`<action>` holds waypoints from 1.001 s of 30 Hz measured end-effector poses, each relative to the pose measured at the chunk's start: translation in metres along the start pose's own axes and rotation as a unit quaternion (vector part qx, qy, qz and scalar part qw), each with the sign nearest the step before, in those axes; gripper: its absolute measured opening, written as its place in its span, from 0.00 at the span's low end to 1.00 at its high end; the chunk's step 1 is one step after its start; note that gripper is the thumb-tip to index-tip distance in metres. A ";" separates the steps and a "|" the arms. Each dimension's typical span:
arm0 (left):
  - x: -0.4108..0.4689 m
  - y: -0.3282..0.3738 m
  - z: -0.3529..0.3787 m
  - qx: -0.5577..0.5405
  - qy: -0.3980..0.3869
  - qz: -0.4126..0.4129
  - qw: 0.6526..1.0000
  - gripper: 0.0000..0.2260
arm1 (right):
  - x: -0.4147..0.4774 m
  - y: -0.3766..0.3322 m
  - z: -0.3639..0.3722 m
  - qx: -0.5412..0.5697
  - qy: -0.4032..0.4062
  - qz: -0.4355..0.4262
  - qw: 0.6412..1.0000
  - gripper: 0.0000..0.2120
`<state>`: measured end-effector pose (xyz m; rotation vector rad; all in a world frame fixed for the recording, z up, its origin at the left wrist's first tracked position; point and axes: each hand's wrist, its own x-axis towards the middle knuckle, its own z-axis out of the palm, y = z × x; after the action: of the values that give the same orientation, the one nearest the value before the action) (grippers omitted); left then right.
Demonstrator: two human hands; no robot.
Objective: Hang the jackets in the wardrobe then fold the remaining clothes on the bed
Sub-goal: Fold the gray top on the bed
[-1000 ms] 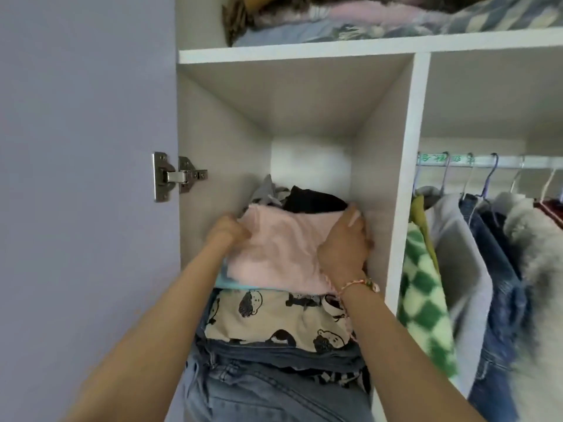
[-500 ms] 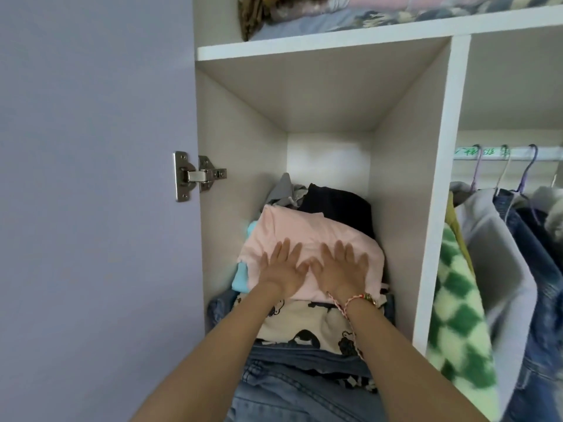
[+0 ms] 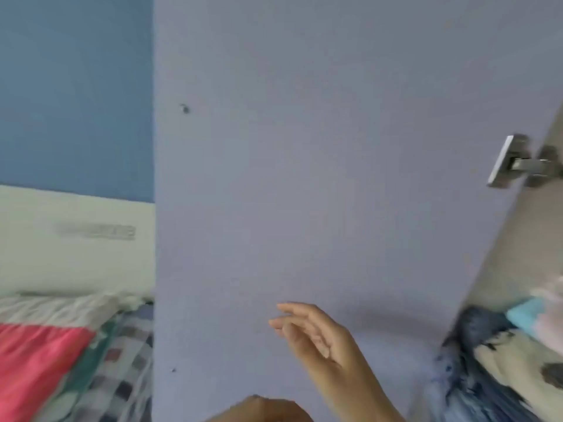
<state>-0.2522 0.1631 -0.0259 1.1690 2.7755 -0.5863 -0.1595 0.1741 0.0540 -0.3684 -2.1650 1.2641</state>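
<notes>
The view is blurred and turned to the left. My right hand (image 3: 313, 333) hangs in front of the open wardrobe door (image 3: 304, 178), fingers loosely spread and holding nothing. Only a small part of my left hand (image 3: 262, 409) shows at the bottom edge, and its fingers are hidden. At the right edge is the stack of folded clothes (image 3: 518, 370) in the wardrobe: pink and light blue pieces on top, a cream printed piece below, denim (image 3: 475, 336) under it. On the bed (image 3: 122, 360) at lower left lies a red-pink garment (image 3: 36, 360).
The lilac door fills the middle of the view, with its metal hinge (image 3: 518, 162) at the right. Left of the door stand a blue wall (image 3: 76, 86) and a white headboard (image 3: 76, 254). A pale ruffled fabric (image 3: 61, 306) lies at the bed's head.
Both hands have left the pink garment on the stack. The view has swung left from the wardrobe compartment toward the door and the bed.
</notes>
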 end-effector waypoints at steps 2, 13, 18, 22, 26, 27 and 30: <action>-0.034 -0.122 0.064 -0.335 -0.033 0.044 0.941 0.12 | 0.014 -0.008 0.051 0.018 -0.107 -0.025 0.994 0.25; -0.426 -0.390 0.234 -0.553 0.272 -0.347 0.707 0.05 | -0.117 -0.182 0.438 0.200 -0.616 -0.145 0.749 0.14; -0.592 -0.396 0.293 -0.496 0.287 -0.531 0.624 0.11 | -0.256 -0.268 0.543 0.253 -0.723 -0.170 0.620 0.03; -0.703 -0.393 0.327 -0.453 0.262 -0.648 0.554 0.12 | -0.368 -0.315 0.595 0.253 -0.782 -0.186 0.538 0.08; -0.785 -0.378 0.366 -0.460 0.230 -0.737 0.439 0.04 | -0.446 -0.340 0.625 0.216 -0.843 -0.203 0.449 0.03; -0.802 -0.372 0.376 -0.463 0.225 -0.756 0.403 0.05 | -0.460 -0.347 0.633 0.204 -0.853 -0.210 0.431 0.02; -0.827 -0.361 0.398 -0.464 0.205 -0.802 0.314 0.07 | -0.484 -0.351 0.657 0.187 -0.863 -0.236 0.407 0.07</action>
<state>0.0481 -0.7731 -0.1041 -2.0330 2.3875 1.4234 -0.1675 -0.7074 -0.0581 2.7284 -2.4155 1.7905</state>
